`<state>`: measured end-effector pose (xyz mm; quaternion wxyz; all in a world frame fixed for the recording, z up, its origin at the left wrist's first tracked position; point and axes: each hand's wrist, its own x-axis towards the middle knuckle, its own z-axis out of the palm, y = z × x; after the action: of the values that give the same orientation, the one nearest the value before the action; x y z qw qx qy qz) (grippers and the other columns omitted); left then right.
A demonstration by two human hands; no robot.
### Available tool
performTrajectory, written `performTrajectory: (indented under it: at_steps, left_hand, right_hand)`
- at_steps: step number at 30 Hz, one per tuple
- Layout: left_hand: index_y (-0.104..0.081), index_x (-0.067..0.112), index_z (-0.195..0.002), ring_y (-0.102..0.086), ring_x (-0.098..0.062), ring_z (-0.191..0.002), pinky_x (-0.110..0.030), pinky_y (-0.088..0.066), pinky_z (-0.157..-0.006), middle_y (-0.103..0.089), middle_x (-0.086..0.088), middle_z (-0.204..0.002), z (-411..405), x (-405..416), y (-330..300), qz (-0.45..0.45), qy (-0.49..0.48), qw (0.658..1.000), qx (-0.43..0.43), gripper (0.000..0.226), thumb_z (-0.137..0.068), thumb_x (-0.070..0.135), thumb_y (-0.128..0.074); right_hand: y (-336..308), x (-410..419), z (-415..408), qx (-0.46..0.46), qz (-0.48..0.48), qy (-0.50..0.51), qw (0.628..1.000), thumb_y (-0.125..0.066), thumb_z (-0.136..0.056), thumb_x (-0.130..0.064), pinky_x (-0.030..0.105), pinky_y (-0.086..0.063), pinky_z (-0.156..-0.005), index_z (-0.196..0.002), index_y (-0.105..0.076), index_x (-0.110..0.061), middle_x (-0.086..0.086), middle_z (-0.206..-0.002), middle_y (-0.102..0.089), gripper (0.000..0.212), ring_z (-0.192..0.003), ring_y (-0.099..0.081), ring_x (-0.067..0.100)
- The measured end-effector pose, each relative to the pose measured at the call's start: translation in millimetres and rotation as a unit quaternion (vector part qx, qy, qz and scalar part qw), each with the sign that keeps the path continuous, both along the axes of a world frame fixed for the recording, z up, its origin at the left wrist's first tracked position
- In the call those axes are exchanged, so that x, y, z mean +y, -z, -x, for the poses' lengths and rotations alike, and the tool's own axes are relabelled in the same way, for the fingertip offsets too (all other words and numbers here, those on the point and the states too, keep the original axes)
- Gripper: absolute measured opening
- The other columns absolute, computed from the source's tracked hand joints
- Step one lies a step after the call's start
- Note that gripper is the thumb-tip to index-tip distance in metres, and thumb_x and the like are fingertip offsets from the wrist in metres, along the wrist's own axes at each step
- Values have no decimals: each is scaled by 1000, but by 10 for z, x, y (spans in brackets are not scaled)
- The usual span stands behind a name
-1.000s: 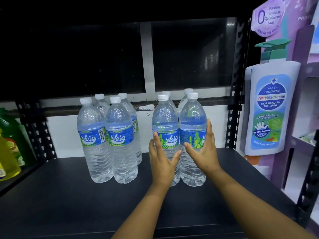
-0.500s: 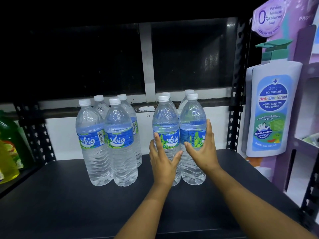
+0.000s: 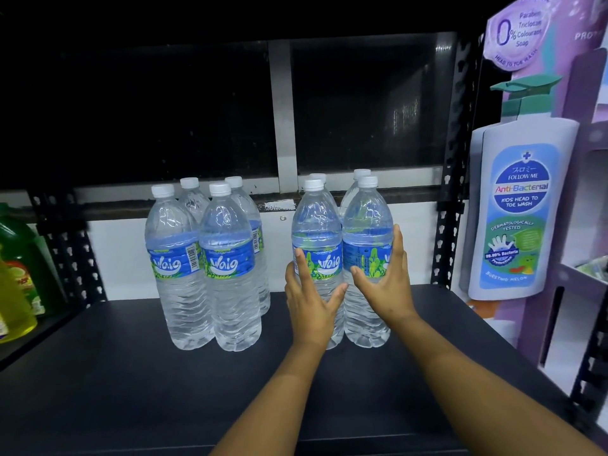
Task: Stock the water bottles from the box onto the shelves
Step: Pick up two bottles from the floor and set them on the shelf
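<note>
Two clusters of clear water bottles with blue labels stand upright on the black shelf (image 3: pixel 131 390). The left cluster (image 3: pixel 227 258) has several bottles and nothing touches it. In the right cluster, my left hand (image 3: pixel 311 301) presses flat against the front-left bottle (image 3: pixel 317 225), fingers spread over its label. My right hand (image 3: pixel 385 284) lies against the front-right bottle (image 3: pixel 367 218), fingers straight along its right side and thumb on the label. Two more bottles stand behind these. The box is out of view.
A large cardboard cut-out of a soap pump bottle (image 3: pixel 523 205) stands on a purple display to the right of the black shelf upright (image 3: pixel 447 225). Green and yellow detergent bottles (image 3: pixel 19 278) sit on the neighbouring shelf at the left.
Both hands stay on the same two front bottles of the right cluster. Only the view has drifted slightly.
</note>
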<state>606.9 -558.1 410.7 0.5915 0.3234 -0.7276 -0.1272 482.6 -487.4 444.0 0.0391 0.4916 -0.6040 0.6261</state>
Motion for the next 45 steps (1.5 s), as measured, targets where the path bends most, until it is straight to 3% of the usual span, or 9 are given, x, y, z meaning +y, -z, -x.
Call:
performTrajectory:
  at_steps: [13,17,20,24,30,36,39,42,45]
  left_hand:
    - [20,53,-144,-40,-32,-131,-49,-42,-104,-31,-18,-147,44,-36,-45,-20,5,1000,2,108,-76,57,-63]
    - [21,53,-144,-39,-30,-132,-50,-42,-104,-29,-16,-148,42,-32,-38,-28,4,1000,0,108,-76,58,-63]
    - [20,52,-144,-39,-30,-132,-51,-43,-103,-29,-15,-148,40,-27,-42,-29,4,1000,-1,107,-76,60,-62]
    - [21,55,-143,-36,-28,-134,-49,-42,-104,-26,-13,-150,27,7,-54,-34,16,999,3,106,-75,63,-61]
    - [18,56,-144,-29,-21,-141,-44,-38,-110,-18,-4,-154,-3,-27,-24,-42,62,997,12,104,-73,67,-58]
    - [7,57,-142,-8,16,-140,-17,-17,-114,-4,34,-150,-54,-65,138,-60,124,988,63,94,-77,61,-61]
    - [-4,56,-143,-18,9,-142,-26,-24,-117,-19,24,-154,-63,-107,134,-72,128,985,84,91,-76,58,-65]
    - [-16,47,-147,-33,-5,-139,-39,-33,-115,-34,12,-150,-118,-120,109,-69,115,986,100,89,-74,57,-66]
    - [-19,50,-145,-38,-7,-134,-38,-37,-112,-35,23,-139,-168,-119,84,-68,115,987,90,90,-70,58,-68]
  right_hand:
    - [-2,-31,25,5,1,6,1000,-76,-81,-20,-12,-25,-75,-154,-2,-30,-9,-127,-31,105,-102,-26,-40]
    - [2,-44,27,7,2,10,1000,-76,-81,-21,-11,-27,-74,-154,-2,-31,-8,-128,-32,105,-102,-31,-36]
    - [-8,-47,32,4,-2,11,1000,-76,-80,-23,-9,-27,-75,-154,-2,-32,-4,-134,-35,105,-101,-39,-21]
    - [7,-44,29,10,8,14,1000,-76,-81,-24,-6,-27,-79,-154,-2,-32,-5,-138,-35,105,-109,-34,-12]
    - [95,-65,20,-26,24,-33,999,-77,-79,-33,27,-40,-103,-152,-10,-38,-16,-146,-39,99,-127,-46,2]
    - [162,-56,78,-44,38,-96,994,-78,-77,-32,5,-36,-94,-146,-23,-37,-19,-139,-47,88,-123,-46,-9]
    - [215,-30,141,-54,36,-139,988,-72,-76,-31,2,-35,-93,-146,-20,-39,-21,-141,-46,88,-124,-46,-10]
    - [260,5,257,-50,34,-180,982,-67,-80,-20,18,-38,-106,-151,-22,-27,-20,-142,-47,84,-130,-46,0]
    - [264,37,330,-58,33,-198,978,-65,-81,-14,28,-42,-106,-152,-25,-22,-8,-143,-50,82,-130,-50,10]
